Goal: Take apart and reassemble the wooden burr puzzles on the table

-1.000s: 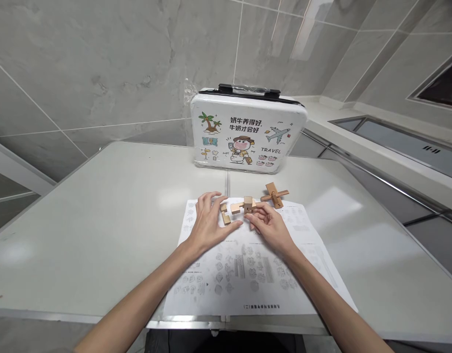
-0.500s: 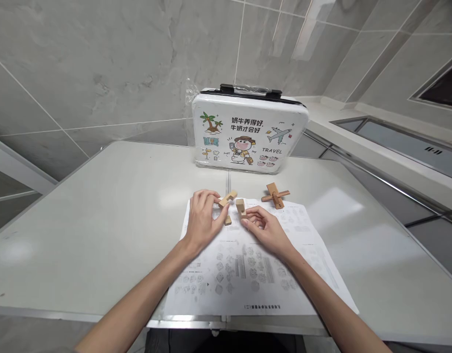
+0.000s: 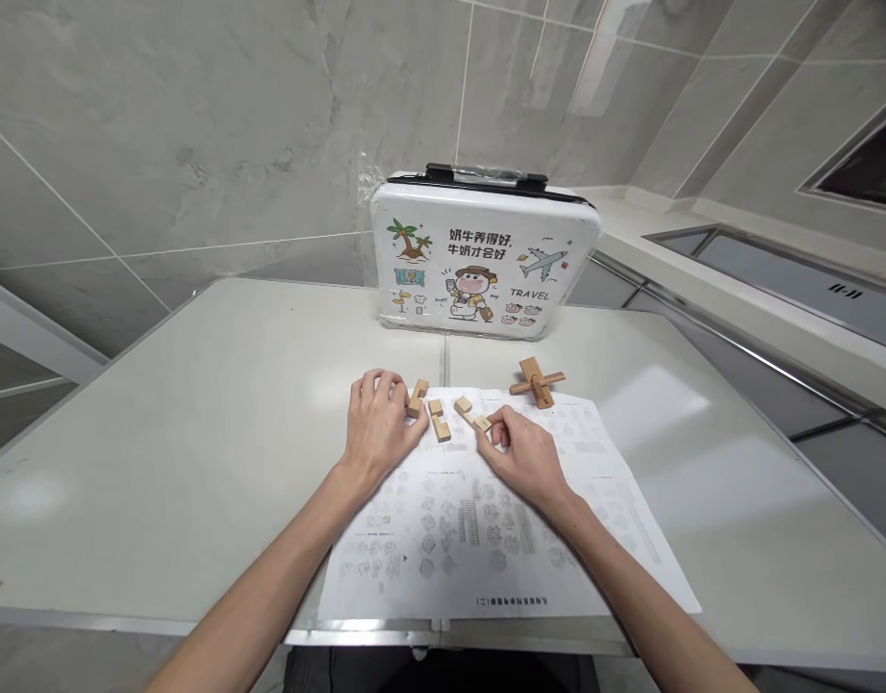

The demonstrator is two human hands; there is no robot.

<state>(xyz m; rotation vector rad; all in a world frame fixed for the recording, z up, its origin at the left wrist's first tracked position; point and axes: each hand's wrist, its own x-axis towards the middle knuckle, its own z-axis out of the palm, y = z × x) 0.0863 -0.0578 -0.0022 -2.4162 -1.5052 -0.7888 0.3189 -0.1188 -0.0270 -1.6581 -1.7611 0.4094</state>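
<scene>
My left hand [image 3: 377, 425] has its fingers closed on a light wooden puzzle piece with a notch [image 3: 415, 405], at the left of the paper's top edge. A second notched wooden puzzle piece [image 3: 443, 432] lies on the printed sheet [image 3: 515, 577] between my hands, touched by neither. My right hand [image 3: 525, 450] pinches the near end of a third notched puzzle piece [image 3: 463, 406], which slants away to the left, its notch facing up. Beyond that hand, some darker interlocked wooden pieces [image 3: 536, 385] form a cross at the sheet's top edge.
A white case with cartoon prints [image 3: 486, 255] and a black handle stands at the back of the pale table [image 3: 161, 462], wrapped in clear plastic. Grey tiled wall [image 3: 218, 125] rises behind it. To the right runs a counter with drawers [image 3: 774, 318].
My left hand has shifted left with its piece, now turned more upright, revealing the middle piece. The piece in my right hand has tipped over from upright to a slant.
</scene>
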